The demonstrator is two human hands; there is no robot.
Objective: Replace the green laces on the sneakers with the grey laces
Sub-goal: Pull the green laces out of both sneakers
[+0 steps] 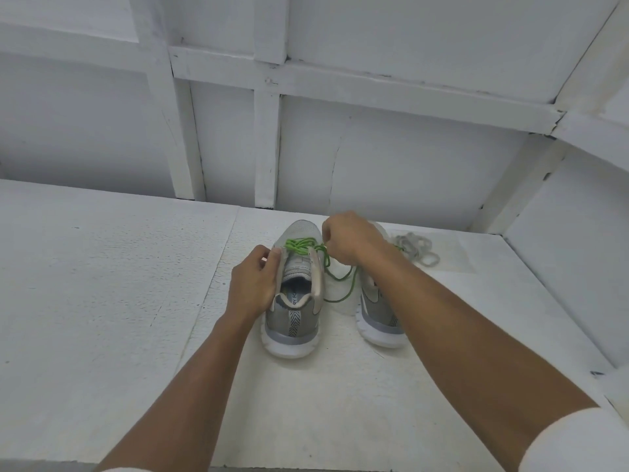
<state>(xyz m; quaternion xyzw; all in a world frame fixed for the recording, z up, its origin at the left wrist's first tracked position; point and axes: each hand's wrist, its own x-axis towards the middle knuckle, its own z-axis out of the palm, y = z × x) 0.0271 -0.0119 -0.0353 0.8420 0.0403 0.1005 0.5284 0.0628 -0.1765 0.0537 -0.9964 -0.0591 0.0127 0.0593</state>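
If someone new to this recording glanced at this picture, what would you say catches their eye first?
The bright green lace stands out at once, still threaded through the front of the left sneaker at the centre of the white table. The right hand pinches that lace while the left hand steadies the shoe's side. Behind the right arm, the grey laces lie in a loose heap.

One head-worn wide-angle camera supplies the only view. It looks forward and down from above the person's forearms onto a white table (102, 301), with a white panelled wall (374, 158) behind it. Straight edges bow toward the frame borders. No second view overlaps it.
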